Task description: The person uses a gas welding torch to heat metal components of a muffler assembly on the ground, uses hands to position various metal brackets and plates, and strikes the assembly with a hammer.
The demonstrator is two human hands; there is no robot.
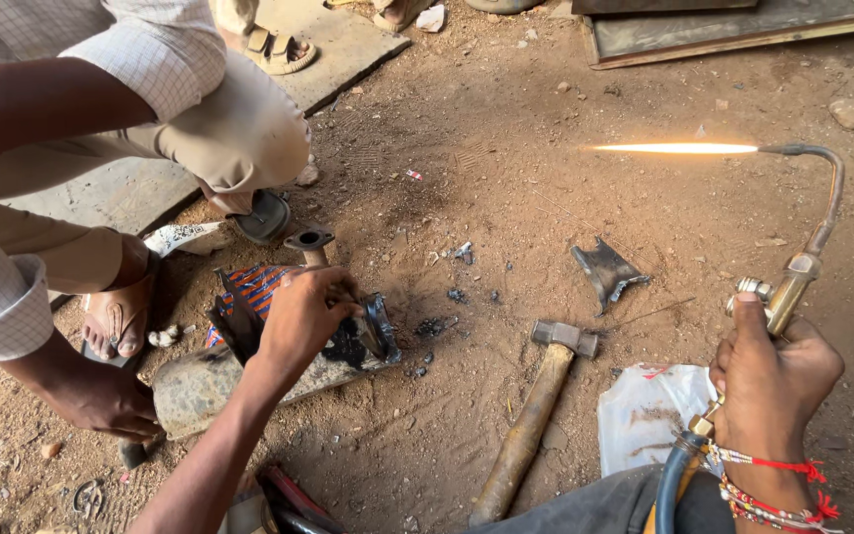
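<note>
Bare dirt ground [467, 129] is serving as the work surface, with scrap and debris lying about. The right hand [778, 371], at 4 o'clock, is keeping a fully closed grip on a brass gas torch [793, 282], whose flame [679, 148] is pointing left. The left hand [303, 316], at 8 o'clock, is pressing down, fingers curled, on a metal part [249, 371]. A hammer [541, 405] is lying between the hands. A co-worker's hand [101, 400] is resting at 9 o'clock.
</note>
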